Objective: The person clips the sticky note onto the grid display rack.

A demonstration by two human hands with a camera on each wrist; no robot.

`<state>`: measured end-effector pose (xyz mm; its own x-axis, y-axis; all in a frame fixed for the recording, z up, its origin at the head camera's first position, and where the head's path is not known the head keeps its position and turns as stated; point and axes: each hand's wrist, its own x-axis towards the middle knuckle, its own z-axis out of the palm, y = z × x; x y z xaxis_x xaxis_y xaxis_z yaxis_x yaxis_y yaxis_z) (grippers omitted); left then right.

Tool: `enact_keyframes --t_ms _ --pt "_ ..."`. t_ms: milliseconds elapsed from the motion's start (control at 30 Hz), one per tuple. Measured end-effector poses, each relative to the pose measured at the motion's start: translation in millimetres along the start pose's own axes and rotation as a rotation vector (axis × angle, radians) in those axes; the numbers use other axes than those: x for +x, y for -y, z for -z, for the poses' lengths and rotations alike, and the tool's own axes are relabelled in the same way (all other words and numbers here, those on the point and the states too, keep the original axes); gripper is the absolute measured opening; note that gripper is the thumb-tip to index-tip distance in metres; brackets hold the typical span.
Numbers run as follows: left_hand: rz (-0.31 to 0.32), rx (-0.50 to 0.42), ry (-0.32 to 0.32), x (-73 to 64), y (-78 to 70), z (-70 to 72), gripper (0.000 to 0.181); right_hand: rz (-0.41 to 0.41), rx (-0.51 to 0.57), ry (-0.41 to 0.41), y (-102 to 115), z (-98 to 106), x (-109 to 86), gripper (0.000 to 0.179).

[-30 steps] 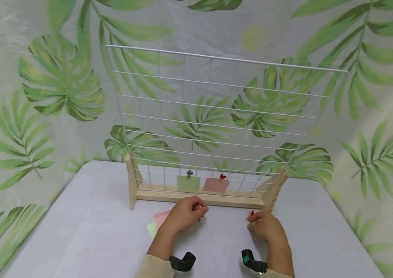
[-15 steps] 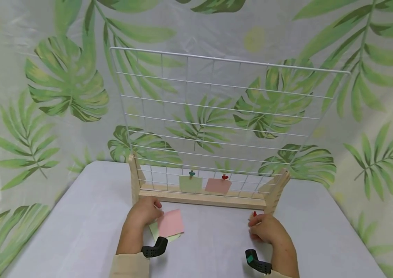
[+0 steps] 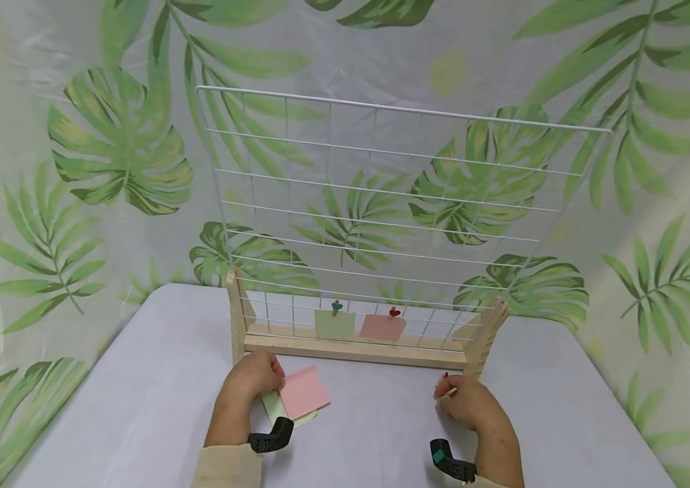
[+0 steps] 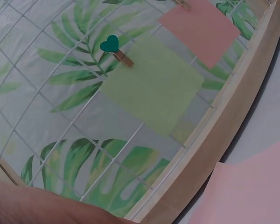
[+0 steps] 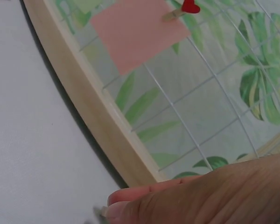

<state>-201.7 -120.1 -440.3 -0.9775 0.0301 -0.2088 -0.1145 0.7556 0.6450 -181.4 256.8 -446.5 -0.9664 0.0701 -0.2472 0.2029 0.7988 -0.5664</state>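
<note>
My left hand is at the left of the table. Its curled fingers pinch the corner of a pink paper note, which overlaps a light green note. In the left wrist view that pink note fills the lower right, but the fingertips are out of sight. Over on the right, my right hand grips a small wooden clothespin; a bit of red shows above the fingers. In the right wrist view the curled fingers largely hide what they hold.
A white wire grid stands in a wooden base behind the hands. On its low wires hang a green note under a teal heart clothespin and a pink note under a red heart clothespin.
My left hand has moved left from the middle of the table to the loose notes, and the pink one has turned and shifted slightly right. My right hand stays nearly in place, its fingers shifting.
</note>
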Motion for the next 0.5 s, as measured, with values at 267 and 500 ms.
enact_keyframes --t_ms 267,500 --pt "-0.005 -0.008 0.003 -1.9 -1.0 3.3 0.006 -0.019 0.059 0.010 2.0 -0.4 -2.5 0.011" --pt "-0.010 -0.003 0.006 -5.5 -3.9 7.9 0.005 -0.009 0.034 0.027 3.1 2.1 -6.4 0.010"
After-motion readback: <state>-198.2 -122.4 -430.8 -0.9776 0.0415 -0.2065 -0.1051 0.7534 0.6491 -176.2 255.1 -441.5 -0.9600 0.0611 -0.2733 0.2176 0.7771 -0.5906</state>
